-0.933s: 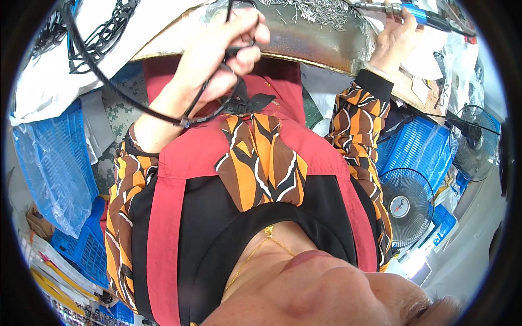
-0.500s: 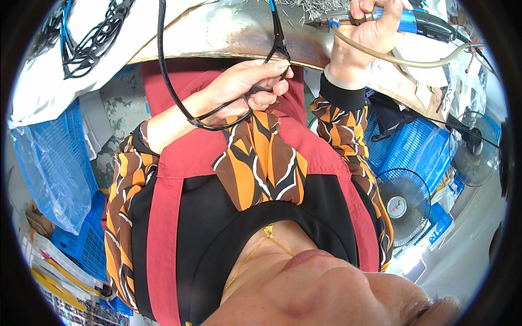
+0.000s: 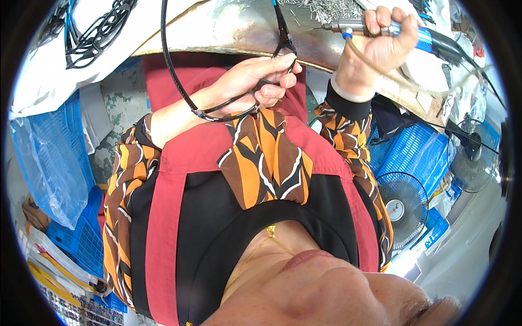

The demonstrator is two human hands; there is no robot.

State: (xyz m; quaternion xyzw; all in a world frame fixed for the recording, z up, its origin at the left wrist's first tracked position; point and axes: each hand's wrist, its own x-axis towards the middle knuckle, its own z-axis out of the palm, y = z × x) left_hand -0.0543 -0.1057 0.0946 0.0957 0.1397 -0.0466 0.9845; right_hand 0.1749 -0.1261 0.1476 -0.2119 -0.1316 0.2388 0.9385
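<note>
My left hand is closed, its thumb and fingers pinching a thin black looped frame near its forked joint. The curved part sweeps round under my wrist and up past the top edge of the picture. Raised at the upper right, my right hand wraps round a blue and black electric screwdriver with a silver nose and a thin tip pointing left. A tan hose runs from its blue fitting across my palm. Small silver metal pins lie piled just beyond the tip.
The worn metal bench top curves across in front of me. Black looped pieces lie on white sheeting at the upper left. Blue crates with clear plastic stand at the left. Two fans and more blue crates are at the right.
My right hand has drawn back and to the right with the screwdriver, and more of its tip and the pins shows. My left hand keeps its pinch on the frame, shifted slightly right.
</note>
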